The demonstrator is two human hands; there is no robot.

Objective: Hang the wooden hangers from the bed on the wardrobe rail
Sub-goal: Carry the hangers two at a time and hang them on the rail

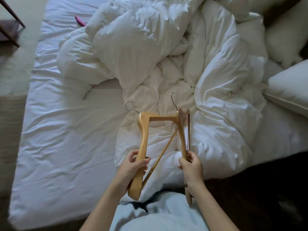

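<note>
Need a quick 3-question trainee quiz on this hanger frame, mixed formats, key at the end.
1. True or false: the left hand and the right hand each grip a wooden hanger.
2. Where does the pink object lie? A) at the far edge of the rumpled duvet B) in the right hand C) on the pillow
3. Fill in: the metal hook of the left hanger points ____ from the person.

Key: 1 true; 2 A; 3 away.
</note>
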